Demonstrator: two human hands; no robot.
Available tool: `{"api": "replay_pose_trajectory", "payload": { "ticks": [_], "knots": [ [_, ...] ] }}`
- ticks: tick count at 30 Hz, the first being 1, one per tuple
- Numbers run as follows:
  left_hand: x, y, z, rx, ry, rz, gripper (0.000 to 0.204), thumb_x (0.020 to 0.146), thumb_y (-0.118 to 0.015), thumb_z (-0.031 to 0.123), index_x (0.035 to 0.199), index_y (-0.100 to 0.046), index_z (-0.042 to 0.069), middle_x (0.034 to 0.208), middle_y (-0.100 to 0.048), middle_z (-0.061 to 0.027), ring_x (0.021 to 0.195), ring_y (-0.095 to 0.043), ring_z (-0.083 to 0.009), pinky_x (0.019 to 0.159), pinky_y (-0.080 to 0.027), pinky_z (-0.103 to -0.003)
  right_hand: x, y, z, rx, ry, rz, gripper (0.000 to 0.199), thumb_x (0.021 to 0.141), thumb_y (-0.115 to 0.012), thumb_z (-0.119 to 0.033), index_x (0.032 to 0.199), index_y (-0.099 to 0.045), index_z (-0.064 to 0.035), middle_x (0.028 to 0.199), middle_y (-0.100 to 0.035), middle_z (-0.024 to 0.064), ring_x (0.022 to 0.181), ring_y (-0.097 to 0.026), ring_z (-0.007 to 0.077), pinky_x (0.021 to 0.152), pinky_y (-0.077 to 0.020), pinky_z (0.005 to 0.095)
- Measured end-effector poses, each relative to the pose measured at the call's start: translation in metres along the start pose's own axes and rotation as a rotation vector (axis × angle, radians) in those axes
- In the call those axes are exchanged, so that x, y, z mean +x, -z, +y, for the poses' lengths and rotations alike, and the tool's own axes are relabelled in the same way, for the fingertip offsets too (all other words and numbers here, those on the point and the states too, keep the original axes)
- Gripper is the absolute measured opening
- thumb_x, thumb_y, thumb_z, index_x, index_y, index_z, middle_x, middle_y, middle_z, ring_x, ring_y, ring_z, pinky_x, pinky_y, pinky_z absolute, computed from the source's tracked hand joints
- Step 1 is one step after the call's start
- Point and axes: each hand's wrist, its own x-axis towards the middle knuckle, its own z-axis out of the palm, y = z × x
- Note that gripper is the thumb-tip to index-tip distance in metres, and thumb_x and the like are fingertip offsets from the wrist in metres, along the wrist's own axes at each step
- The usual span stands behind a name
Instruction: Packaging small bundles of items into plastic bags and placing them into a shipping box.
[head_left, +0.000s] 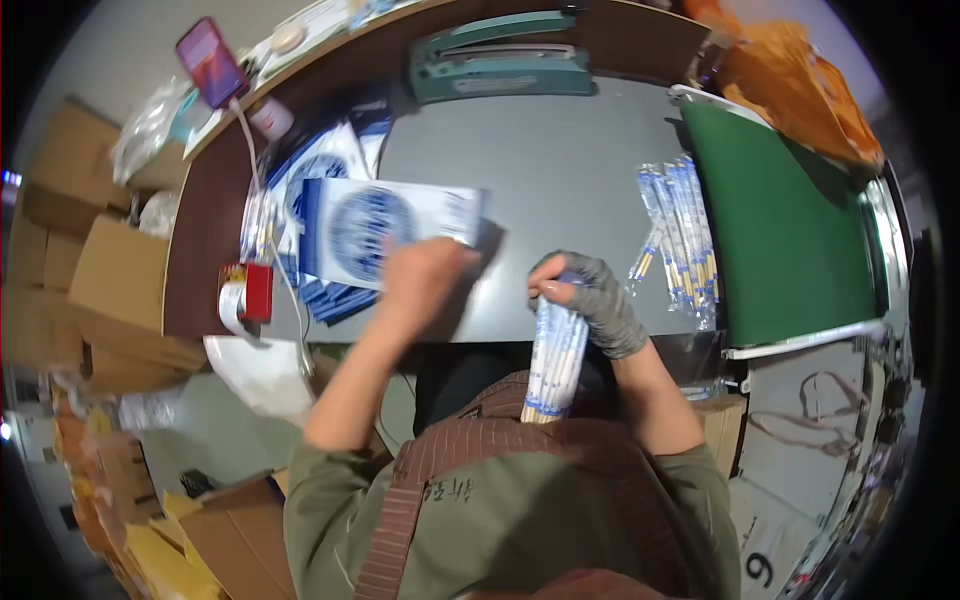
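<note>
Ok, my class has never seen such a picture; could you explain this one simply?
No robot here: a person works, filmed by a wide camera on their head looking down, so straight edges bend. The right hand, in a grey fingerless glove, holds a bundle of wrapped sticks. The left hand is at a blue-and-white packet; blur hides its grip. On the table lie more packets at left and more sticks at right, with a green device at the back.

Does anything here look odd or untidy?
The blue-and-white bags at left lie in a skewed heap, edges unaligned. Also, only the right hand wears a grey glove; the left hand looks bare.
</note>
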Motion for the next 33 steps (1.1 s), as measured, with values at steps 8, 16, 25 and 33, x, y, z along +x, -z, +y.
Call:
{"api": "replay_pose_trajectory", "payload": {
  "ticks": [8,16,25,33],
  "knots": [
    [0.006,-0.046,0.042,-0.335,0.279,-0.237,0.043,0.086,-0.064,0.040,0.069,-0.058,0.002,0.059,-0.055,-0.0184,0.058,-0.056,-0.0375,0.053,-0.041,-0.043,-0.021,0.033,0.013,0.073,0.034,0.147,0.024,0.077,-0.069,-0.021,0.091,-0.062,-0.0021,0.087,-0.062,0.0101,0.076,-0.061,0.0185,0.068,-0.0516,0.0305],
    [-0.002,-0.029,0.062,-0.557,0.149,-0.372,0.016,0.083,-0.063,0.014,0.088,-0.066,-0.001,0.098,-0.060,-0.0152,0.089,-0.060,-0.0320,0.079,-0.047,-0.038,-0.024,0.023,0.001,-0.032,0.107,0.083,0.023,0.077,-0.067,-0.021,0.089,-0.062,-0.0017,0.090,-0.063,0.0100,0.084,-0.059,0.0168,0.077,-0.0480,0.0294],
    [0.016,-0.008,0.081,-0.201,-0.006,-0.353,0.014,0.075,-0.063,0.011,0.077,-0.062,-0.003,0.083,-0.061,-0.0171,0.078,-0.061,-0.0360,0.070,-0.050,-0.043,-0.039,0.024,0.003,0.080,0.253,0.030,0.017,0.079,-0.064,-0.013,0.092,-0.064,-0.0008,0.094,-0.063,0.0100,0.088,-0.060,0.0171,0.082,-0.0474,0.0312],
    [0.005,-0.047,0.101,-0.034,-0.223,-0.257,0.010,0.077,-0.058,0.006,0.086,-0.059,0.003,0.083,-0.059,-0.0134,0.076,-0.064,-0.0287,0.065,-0.053,-0.038,-0.051,0.032,0.013,0.119,0.265,0.160,0.022,0.080,-0.064,-0.018,0.093,-0.062,-0.0001,0.093,-0.062,0.0123,0.082,-0.061,0.0187,0.075,-0.0501,0.0307]
  ]
}}
